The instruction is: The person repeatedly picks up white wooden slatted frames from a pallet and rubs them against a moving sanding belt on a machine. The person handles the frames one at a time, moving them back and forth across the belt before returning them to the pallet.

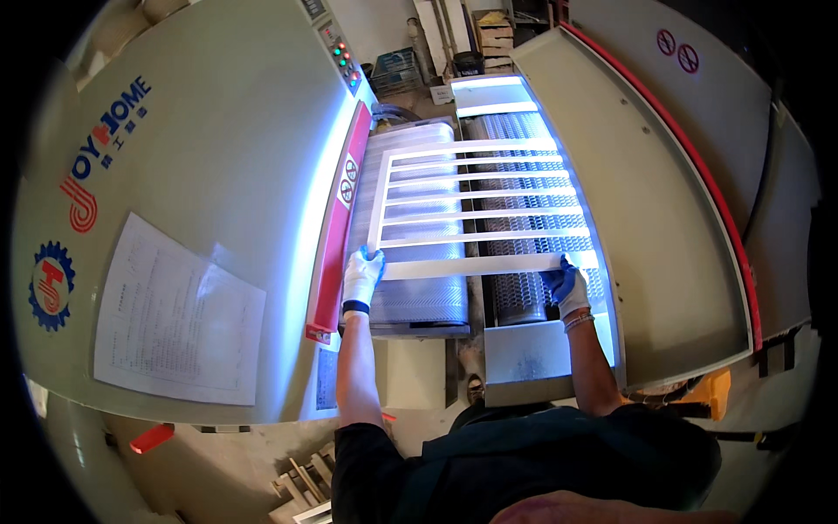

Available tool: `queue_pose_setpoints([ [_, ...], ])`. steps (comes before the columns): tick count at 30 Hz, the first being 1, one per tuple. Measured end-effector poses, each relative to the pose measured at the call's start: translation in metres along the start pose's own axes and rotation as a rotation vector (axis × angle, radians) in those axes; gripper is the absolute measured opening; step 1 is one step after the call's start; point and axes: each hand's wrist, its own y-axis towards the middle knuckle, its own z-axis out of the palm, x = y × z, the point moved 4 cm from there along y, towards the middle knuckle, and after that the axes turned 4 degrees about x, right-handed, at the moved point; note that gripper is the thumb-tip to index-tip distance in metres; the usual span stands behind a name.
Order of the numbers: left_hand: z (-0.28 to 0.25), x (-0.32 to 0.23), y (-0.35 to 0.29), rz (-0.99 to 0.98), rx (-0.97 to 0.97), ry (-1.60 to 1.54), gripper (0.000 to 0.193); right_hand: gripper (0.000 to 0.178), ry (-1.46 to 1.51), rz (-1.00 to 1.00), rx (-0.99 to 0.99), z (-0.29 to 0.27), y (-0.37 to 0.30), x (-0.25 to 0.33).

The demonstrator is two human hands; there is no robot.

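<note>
Over two belts, the left hand and right hand pinch a white frame near both ends of its near rail: probably light, stiff, best held there.

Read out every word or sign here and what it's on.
Blue-and-red lettering and gear emblem: left housing; brand, not repeated.
Paper sheet on that housing: print too small to read.
Two round signs: right outer panel.
Label with two round symbols: red bar.
</note>
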Motion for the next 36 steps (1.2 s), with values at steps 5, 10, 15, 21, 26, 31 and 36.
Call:
queue_pose_setpoints([
  [5, 0.018, 0.012, 0.028, 0.124, -0.026, 0.092, 0.048, 0.033, -0.111, 0.053, 0.007, 0.002, 0.017, 0.001],
  [10, -0.002, 0.007, -0.009, 0.441, -0.577, 0.512, 0.043, 0.049, -0.333, 0.361, 0.054, -0.009, 0.03, -0.011],
  [15, -0.021, 0.017, -0.139, 0.341, -0.436, 0.131, 0.042, 0.054, -0.589, 0.453, 0.132, -0.026, 0.059, -0.022],
  [21, 0.022, 0.065, -0.376, 0.249, -0.447, 0.285, 0.031, 0.037, -0.541, 0.404, 0.421, 0.067, -0.014, 0.005],
  [26, 0.145, 0.223, -0.561, -0.52, -0.214, -0.048, 0.028, 0.035, -0.231, 0.8, 1.052, 0.179, -0.15, -0.035],
  [31, 0.191, 0.319, -0.703, -1.213, 0.054, -0.242, 0.048, 0.038, -0.231, 1.16, 0.987, 0.162, -0.292, -0.131],
  [36, 0.235, 0.429, -0.826, -1.484, 0.046, -0.273, 0.061, 0.04, -0.881, 1.272, 1.051, 0.052, -0.417, -0.302],
])
